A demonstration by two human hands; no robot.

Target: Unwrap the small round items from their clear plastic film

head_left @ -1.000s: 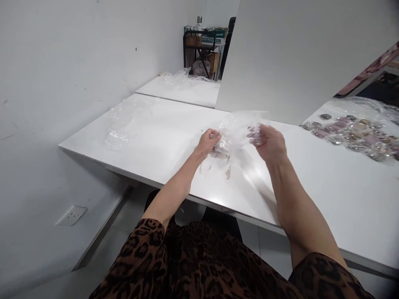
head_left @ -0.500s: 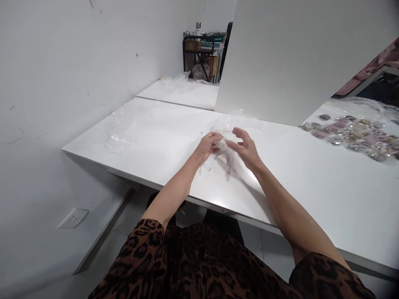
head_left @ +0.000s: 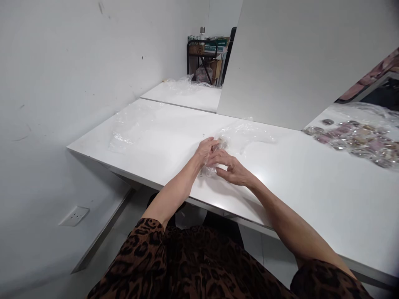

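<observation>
Let the left hand [head_left: 205,150], its grip closed on the crinkled clear plastic film [head_left: 245,133] bunched on the glossy white worktop [head_left: 311,178], anchor it while the right hand [head_left: 233,169], its grip half-curled with any hold unclear, works gently lest it tear.

Offers room to pass over white tabletop [head_left: 314,199] between right arm [head_left: 280,207] and wrapped pieces [head_left: 361,139], and between left hand [head_left: 205,150] and loose film [head_left: 121,142]; meets, beyond right hand [head_left: 232,168], spread clear plastic [head_left: 246,133], then tall grey panel [head_left: 277,62].
</observation>
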